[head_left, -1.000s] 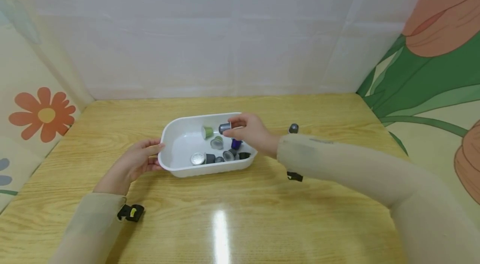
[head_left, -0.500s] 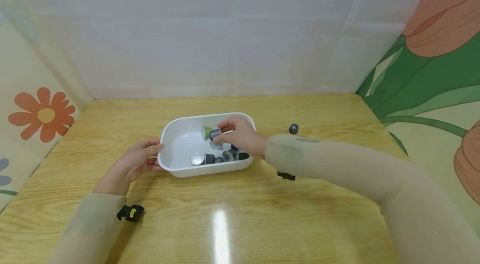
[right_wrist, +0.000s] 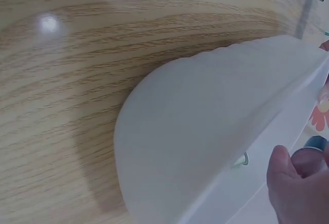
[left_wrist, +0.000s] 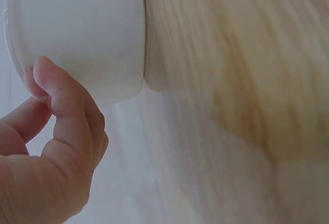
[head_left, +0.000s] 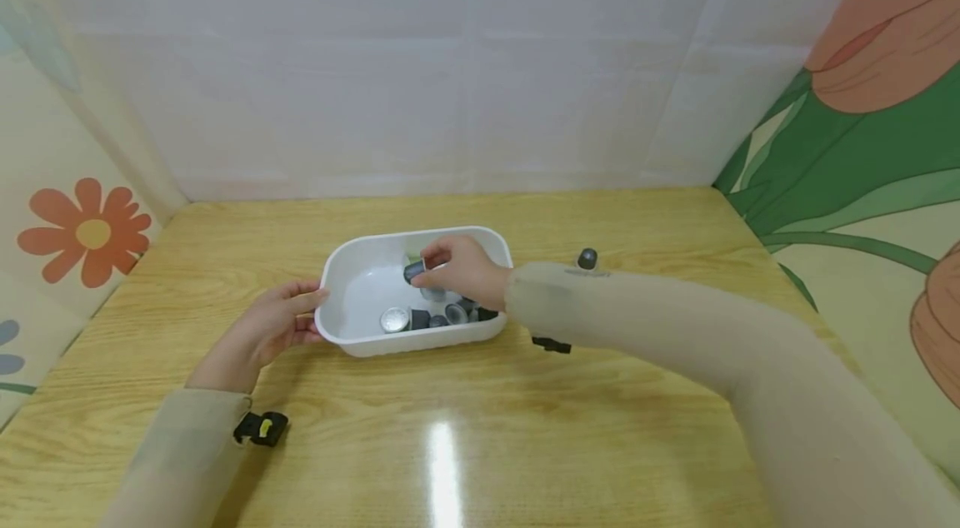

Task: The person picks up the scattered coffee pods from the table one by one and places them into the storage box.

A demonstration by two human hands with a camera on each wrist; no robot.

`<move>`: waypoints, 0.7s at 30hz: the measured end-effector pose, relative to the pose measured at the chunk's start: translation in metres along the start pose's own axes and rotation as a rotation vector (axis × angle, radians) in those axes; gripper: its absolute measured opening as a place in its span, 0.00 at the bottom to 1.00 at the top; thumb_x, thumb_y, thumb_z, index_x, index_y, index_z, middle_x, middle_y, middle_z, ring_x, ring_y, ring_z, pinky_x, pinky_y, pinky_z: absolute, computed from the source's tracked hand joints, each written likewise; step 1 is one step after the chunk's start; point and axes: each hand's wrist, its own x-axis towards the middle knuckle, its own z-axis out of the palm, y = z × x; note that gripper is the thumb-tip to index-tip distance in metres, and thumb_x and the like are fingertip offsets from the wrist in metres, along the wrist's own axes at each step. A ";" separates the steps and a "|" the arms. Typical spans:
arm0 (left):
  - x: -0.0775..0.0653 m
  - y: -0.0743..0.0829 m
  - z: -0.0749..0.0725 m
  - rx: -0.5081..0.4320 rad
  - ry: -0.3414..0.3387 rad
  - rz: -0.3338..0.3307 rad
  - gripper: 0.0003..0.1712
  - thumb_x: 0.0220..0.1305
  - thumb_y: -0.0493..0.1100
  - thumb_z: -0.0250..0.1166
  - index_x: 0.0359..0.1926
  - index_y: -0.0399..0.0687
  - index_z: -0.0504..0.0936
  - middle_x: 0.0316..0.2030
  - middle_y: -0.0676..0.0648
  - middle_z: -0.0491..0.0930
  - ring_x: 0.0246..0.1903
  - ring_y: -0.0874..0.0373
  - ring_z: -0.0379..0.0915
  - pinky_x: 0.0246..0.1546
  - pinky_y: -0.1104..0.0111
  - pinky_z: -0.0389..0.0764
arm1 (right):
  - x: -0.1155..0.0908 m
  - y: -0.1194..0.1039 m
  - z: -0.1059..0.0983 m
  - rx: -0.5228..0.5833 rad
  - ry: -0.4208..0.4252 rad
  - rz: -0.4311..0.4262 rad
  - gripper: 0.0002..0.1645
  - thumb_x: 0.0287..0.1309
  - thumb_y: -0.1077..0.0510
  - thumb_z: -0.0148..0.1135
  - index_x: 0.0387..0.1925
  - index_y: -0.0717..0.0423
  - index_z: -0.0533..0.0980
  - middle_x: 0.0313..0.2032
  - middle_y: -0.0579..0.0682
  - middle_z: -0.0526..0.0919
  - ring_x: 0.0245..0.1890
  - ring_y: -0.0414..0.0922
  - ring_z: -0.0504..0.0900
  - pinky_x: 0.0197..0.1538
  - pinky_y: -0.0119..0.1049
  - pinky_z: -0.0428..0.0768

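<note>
At the left end of a white plastic tray [head_left: 360, 286], my left hand [head_left: 266, 324] grips the rim, thumb over the edge and fingers beneath; the left wrist view shows the same grip. Inside the tray, my right hand [head_left: 467, 270] pinches a blue-grey coffee capsule [head_left: 413, 271] between thumb and fingers. In the right wrist view that capsule [right_wrist: 315, 143] lies by the thumb. Below the right hand are a silver-lidded capsule [head_left: 394, 320], a dark grey capsule [head_left: 420, 319] and several others. My hand mostly hides a green capsule and a grey one.
One dark capsule [head_left: 587, 258] stands on the wooden table [head_left: 360, 445] to the right of the tray, just behind the right sleeve. A white sheet [head_left: 465, 95] hangs along the back edge. Flower-patterned panels border both sides.
My right hand has moved left inside the tray, carrying the blue-grey capsule toward the green one, and now covers more of the capsules. The left hand keeps its grip on the rim.
</note>
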 end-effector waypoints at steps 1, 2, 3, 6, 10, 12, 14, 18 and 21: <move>0.000 0.000 0.000 0.003 0.002 -0.001 0.20 0.75 0.44 0.51 0.58 0.34 0.62 0.31 0.51 0.75 0.26 0.61 0.75 0.30 0.71 0.82 | 0.001 -0.001 0.001 -0.002 0.001 0.002 0.27 0.54 0.64 0.71 0.55 0.68 0.75 0.47 0.57 0.81 0.44 0.46 0.78 0.43 0.31 0.79; 0.000 0.000 0.000 0.002 0.002 -0.001 0.20 0.75 0.44 0.51 0.58 0.34 0.62 0.31 0.51 0.75 0.26 0.61 0.75 0.30 0.71 0.82 | 0.003 -0.001 0.003 -0.004 0.003 0.001 0.27 0.54 0.64 0.71 0.55 0.67 0.75 0.46 0.57 0.81 0.43 0.45 0.78 0.42 0.30 0.79; 0.000 0.000 0.001 0.002 0.001 -0.001 0.20 0.75 0.44 0.51 0.58 0.34 0.62 0.31 0.51 0.75 0.26 0.61 0.75 0.30 0.71 0.82 | 0.004 -0.001 0.004 -0.008 0.004 0.005 0.27 0.54 0.63 0.72 0.54 0.67 0.75 0.46 0.56 0.81 0.42 0.44 0.77 0.41 0.30 0.79; 0.000 0.000 0.000 0.001 0.001 -0.003 0.19 0.75 0.44 0.51 0.57 0.35 0.62 0.31 0.51 0.75 0.26 0.61 0.75 0.30 0.71 0.82 | 0.008 -0.003 0.007 -0.010 0.008 0.018 0.25 0.54 0.62 0.72 0.54 0.65 0.76 0.44 0.54 0.81 0.40 0.43 0.77 0.38 0.30 0.78; 0.000 0.001 0.000 -0.001 0.003 -0.004 0.18 0.75 0.44 0.51 0.57 0.35 0.63 0.31 0.51 0.75 0.26 0.61 0.75 0.30 0.71 0.82 | 0.010 -0.004 0.010 -0.012 0.010 0.011 0.25 0.54 0.63 0.72 0.53 0.66 0.76 0.44 0.55 0.81 0.40 0.43 0.76 0.38 0.29 0.78; 0.000 0.001 0.001 0.002 0.004 -0.002 0.19 0.75 0.44 0.51 0.58 0.34 0.62 0.31 0.51 0.75 0.26 0.61 0.75 0.30 0.71 0.82 | 0.011 -0.004 0.011 -0.014 0.010 0.004 0.26 0.53 0.64 0.72 0.53 0.67 0.76 0.44 0.56 0.81 0.40 0.43 0.76 0.39 0.29 0.78; 0.000 0.001 0.000 0.005 0.004 -0.001 0.20 0.75 0.44 0.51 0.58 0.34 0.62 0.31 0.51 0.75 0.26 0.61 0.75 0.30 0.71 0.82 | 0.011 -0.003 0.012 -0.012 0.010 0.001 0.26 0.54 0.64 0.72 0.54 0.68 0.76 0.44 0.56 0.81 0.40 0.43 0.76 0.39 0.29 0.79; 0.000 0.001 0.001 -0.001 0.001 0.000 0.20 0.75 0.43 0.51 0.58 0.34 0.62 0.31 0.51 0.75 0.26 0.62 0.75 0.30 0.71 0.82 | 0.012 -0.004 0.014 -0.002 0.009 0.007 0.26 0.54 0.64 0.71 0.54 0.68 0.75 0.44 0.57 0.81 0.40 0.42 0.76 0.38 0.29 0.79; 0.000 0.001 0.001 -0.014 -0.002 0.000 0.18 0.75 0.43 0.51 0.57 0.34 0.62 0.30 0.51 0.75 0.25 0.62 0.75 0.29 0.71 0.82 | 0.013 -0.005 0.016 -0.005 0.015 0.015 0.25 0.54 0.64 0.71 0.53 0.68 0.76 0.43 0.56 0.81 0.39 0.42 0.76 0.37 0.29 0.79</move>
